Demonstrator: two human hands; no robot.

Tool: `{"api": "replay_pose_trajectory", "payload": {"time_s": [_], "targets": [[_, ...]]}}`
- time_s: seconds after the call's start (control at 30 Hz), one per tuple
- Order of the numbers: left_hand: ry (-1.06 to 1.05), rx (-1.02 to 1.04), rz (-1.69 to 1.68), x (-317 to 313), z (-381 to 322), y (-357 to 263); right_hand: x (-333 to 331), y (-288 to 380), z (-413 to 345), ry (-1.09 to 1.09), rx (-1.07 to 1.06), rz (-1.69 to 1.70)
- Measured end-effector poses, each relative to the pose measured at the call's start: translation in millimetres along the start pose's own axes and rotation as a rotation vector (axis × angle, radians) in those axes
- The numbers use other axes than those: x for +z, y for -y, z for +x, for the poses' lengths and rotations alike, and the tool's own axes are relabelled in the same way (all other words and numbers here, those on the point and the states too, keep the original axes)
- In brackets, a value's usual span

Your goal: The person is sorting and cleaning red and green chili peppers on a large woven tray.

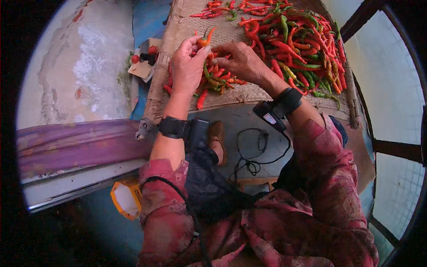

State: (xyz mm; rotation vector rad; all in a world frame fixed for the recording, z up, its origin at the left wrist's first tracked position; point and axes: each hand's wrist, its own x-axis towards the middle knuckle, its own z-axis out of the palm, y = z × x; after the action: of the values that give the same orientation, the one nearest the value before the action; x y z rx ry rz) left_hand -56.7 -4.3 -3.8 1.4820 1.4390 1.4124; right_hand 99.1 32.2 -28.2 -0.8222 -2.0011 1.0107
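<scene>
My left hand (pixel 189 63) is raised over a woven mat (pixel 227 35), pinching an orange-red chili pepper (pixel 204 41) with a dark stem between thumb and fingers. Close beside it, to the right, is my right hand (pixel 242 61). Its thumb and index finger are curled and apart, with nothing seen between them but peppers behind. Below both hands lies a small heap of red and green chili peppers (pixel 218 78), partly hidden by them. A much larger pile of mixed red and green chili peppers (pixel 300 46) covers the mat's right side.
More red chili peppers (pixel 258 9) lie at the far edge. Cardboard pieces (pixel 141 69) sit left of the mat. A black cable (pixel 255 162) coils on the floor near a brown shoe (pixel 217 131). An orange box (pixel 126 200) stands lower left. A dark window frame (pixel 397 150) borders the right.
</scene>
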Motion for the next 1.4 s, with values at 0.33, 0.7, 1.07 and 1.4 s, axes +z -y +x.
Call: {"api": "replay_pose_trajectory", "payload": {"time_s": [0.33,0.7,1.07,1.4], "targets": [[0.081,-0.017,-0.191,7,1,-1,11,1,6,0.008,0.143,0.239],[-0.121,-0.082,-0.331,-24,9,-6,-68,-22,15,-0.618,-0.056,-0.712],[0.012,-0.052,-0.574,-1,14,-2,-5,-6,-5,-0.042,-0.108,-0.235],[0.219,0.026,1.083,-3,86,41,-81,0,6,-0.619,-0.050,-0.325]]}}
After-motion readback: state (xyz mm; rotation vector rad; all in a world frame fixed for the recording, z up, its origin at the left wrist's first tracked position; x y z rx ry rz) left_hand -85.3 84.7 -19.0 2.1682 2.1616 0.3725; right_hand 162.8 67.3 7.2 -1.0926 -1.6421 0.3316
